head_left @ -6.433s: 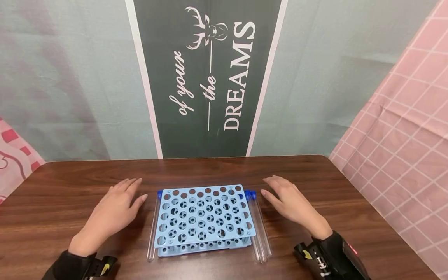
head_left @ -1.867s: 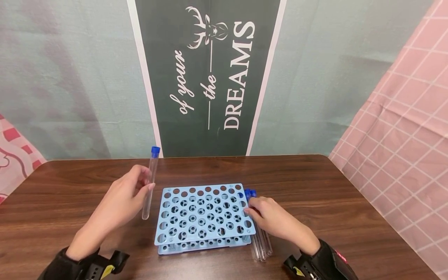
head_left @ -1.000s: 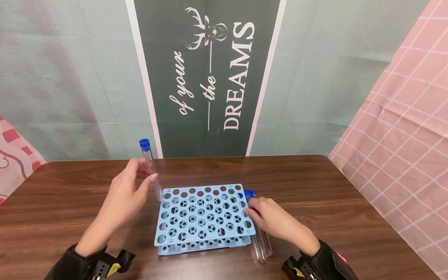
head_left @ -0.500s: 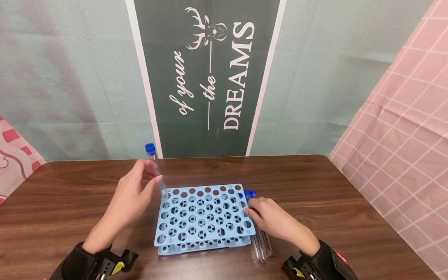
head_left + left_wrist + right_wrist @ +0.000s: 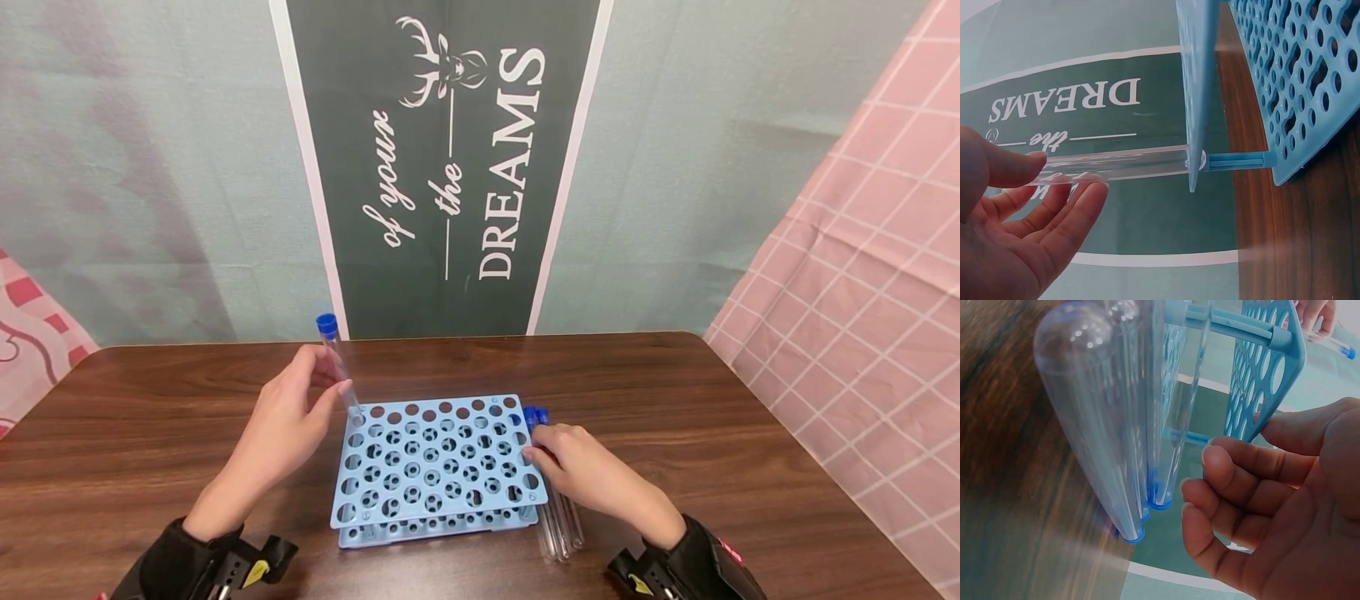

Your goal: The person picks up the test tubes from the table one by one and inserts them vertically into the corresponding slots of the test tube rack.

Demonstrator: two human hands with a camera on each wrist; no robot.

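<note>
My left hand [image 5: 288, 408] pinches a clear test tube [image 5: 1116, 164] with a blue cap [image 5: 327, 325] between thumb and fingers. The tube leans slightly, cap up and to the left, over the back left corner of the light blue test tube rack [image 5: 440, 458]. In the left wrist view its rounded end pokes just through a corner hole of the top plate [image 5: 1196, 81]. On the other side, my right hand [image 5: 581, 462] grips the rack's right edge, thumb on the top plate and curled fingers beneath, as the right wrist view shows.
Several capped test tubes [image 5: 1085, 381] lie on the wooden table [image 5: 622, 367] along the rack's right side, partly under my right hand. A printed cloth [image 5: 442, 308] hangs behind the table's far edge, and a pink checked cloth [image 5: 862, 292] hangs at the right.
My left hand has picked up the tube from the rack's left side, raised it upright and brought its end into the corner hole. My right hand has moved in and gripped the rack's edge.
</note>
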